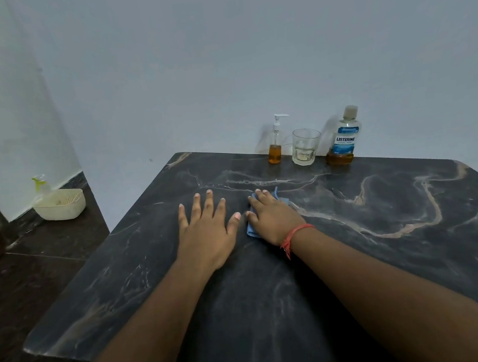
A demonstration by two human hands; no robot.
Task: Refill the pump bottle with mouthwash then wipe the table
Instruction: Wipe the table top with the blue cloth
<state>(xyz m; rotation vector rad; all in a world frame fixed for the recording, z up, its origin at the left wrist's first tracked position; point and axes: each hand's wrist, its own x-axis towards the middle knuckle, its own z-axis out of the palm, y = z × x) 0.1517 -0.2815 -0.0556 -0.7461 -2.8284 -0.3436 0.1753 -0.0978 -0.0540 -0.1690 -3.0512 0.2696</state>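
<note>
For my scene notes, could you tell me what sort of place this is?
Probably a home room: a dark marble table against plain walls, holding a pump bottle, glass and mouthwash bottle.

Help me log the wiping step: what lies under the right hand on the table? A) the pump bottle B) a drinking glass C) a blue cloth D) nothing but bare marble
C: the right hand lies flat with straight fingers on a blue cloth on the dark marble table, while the glass and pump bottle stand untouched at the far edge.
</note>
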